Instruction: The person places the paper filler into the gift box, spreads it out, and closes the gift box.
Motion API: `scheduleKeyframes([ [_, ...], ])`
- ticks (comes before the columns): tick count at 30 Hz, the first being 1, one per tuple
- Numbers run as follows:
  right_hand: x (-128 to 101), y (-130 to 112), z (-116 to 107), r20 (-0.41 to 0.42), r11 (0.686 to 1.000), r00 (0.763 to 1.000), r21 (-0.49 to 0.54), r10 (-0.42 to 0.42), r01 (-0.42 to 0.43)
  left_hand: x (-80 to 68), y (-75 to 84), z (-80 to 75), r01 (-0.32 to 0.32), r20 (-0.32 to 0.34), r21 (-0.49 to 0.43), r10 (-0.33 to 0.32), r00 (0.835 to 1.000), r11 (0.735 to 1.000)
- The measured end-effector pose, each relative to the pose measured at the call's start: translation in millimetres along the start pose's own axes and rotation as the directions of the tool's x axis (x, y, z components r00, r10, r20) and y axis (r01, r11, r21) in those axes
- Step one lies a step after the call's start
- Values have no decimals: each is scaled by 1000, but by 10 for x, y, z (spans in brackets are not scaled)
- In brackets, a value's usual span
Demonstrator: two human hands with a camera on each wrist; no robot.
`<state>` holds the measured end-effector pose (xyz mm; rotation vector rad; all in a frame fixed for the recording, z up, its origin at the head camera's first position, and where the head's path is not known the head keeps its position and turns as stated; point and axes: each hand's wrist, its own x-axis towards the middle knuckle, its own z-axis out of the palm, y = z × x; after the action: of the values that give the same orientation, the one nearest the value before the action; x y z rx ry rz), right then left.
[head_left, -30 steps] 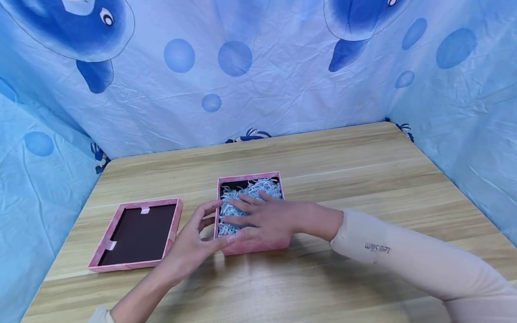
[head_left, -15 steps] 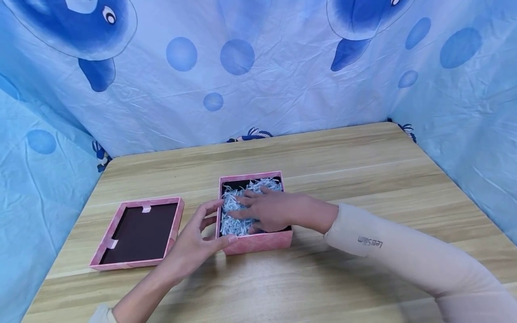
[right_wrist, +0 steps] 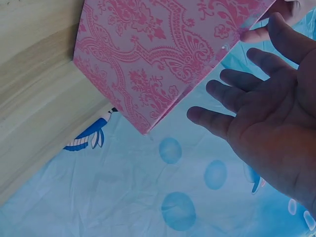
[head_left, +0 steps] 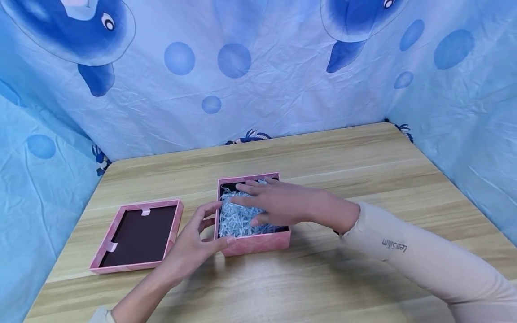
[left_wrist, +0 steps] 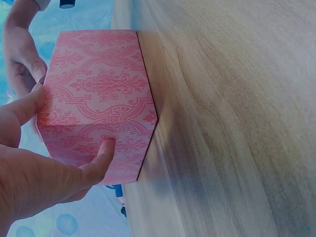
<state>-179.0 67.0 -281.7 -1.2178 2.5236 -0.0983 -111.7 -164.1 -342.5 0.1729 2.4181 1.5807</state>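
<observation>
A pink patterned box (head_left: pixel 255 244) stands open at mid-table, filled with pale blue shredded paper (head_left: pixel 236 218). My left hand (head_left: pixel 218 224) grips its near-left corner, thumb on the front wall and fingers on the left wall; the left wrist view shows that hand (left_wrist: pixel 74 123) clamped on the box (left_wrist: pixel 98 84). My right hand (head_left: pixel 258 202) lies flat with spread fingers over the far part of the shreds. From the right wrist view the right hand (right_wrist: pixel 237 84) hangs beside the box (right_wrist: pixel 163 49), fingers straight, holding nothing.
The box's pink lid (head_left: pixel 137 235) lies upside down to the left, dark inside facing up. The wooden table (head_left: pixel 363 170) is walled on three sides by a blue cartoon-print cloth (head_left: pixel 262 80). Bare wood stretches right of and behind the box.
My right hand has slid from the near half of the shredded paper toward the box's far edge. The left hand, the box and the lid have stayed put.
</observation>
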Motion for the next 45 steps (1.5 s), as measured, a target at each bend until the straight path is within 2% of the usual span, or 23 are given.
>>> scheduleKeyframes([
  [12,-39,44,35,-22,1000,1000,11,-5,5,-10,-22,10,2,3,-6,-2,1000,1000],
  [18,-48,25,1,-71,999,997,13,-33,34,-6,-20,13,3,2,-7,-3,1000,1000],
  [25,5,-49,-26,-159,998,986,9,-52,55,-1,15,-41,-44,-2,-19,44,999,999],
  [33,115,-241,-33,-257,999,965,-27,-51,45,-71,55,-242,-80,-63,43,82,995,996],
  [37,184,-337,-33,-286,999,958,-50,-26,12,-97,56,-334,-80,-82,68,85,993,994],
  [40,222,-426,-43,-288,999,958,-52,-12,-3,-130,67,-448,-66,-109,136,81,991,988],
  [45,299,-610,-58,-326,997,943,-43,-67,57,-172,60,-774,-20,-185,282,75,980,959],
])
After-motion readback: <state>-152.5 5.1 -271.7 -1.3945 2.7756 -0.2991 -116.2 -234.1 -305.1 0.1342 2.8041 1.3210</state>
